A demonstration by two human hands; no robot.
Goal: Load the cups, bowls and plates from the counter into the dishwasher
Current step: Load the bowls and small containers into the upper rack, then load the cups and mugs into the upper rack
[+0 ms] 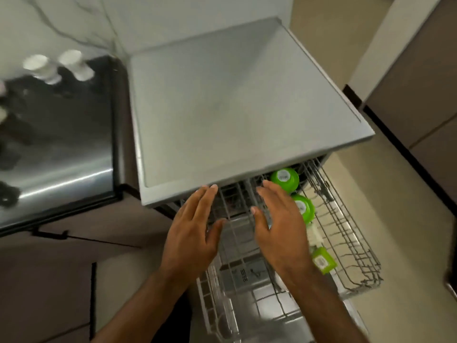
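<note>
At nine o'clock lies a glossy black surface [61, 134]. On its far part, near ten o'clock, stand two white objects [37, 64], too blurred to name. The grey top of the dishwasher [235, 107] fills the centre up to twelve o'clock. Under its front edge the wire rack [351, 231] is pulled out toward four o'clock. The left hand [195, 233], a little below the centre, is flat with straight fingers and holds nothing. Its fingertips reach the front edge of the top. The right hand [279, 229], just beside it at three o'clock, is flat as well and holds nothing. It hangs over the rack, and I cannot tell if it touches the wires. Two green cups [284, 179] stand upside down in the rack at one o'clock from this hand. A third green item [322, 261] lies in the rack at five o'clock.
</note>
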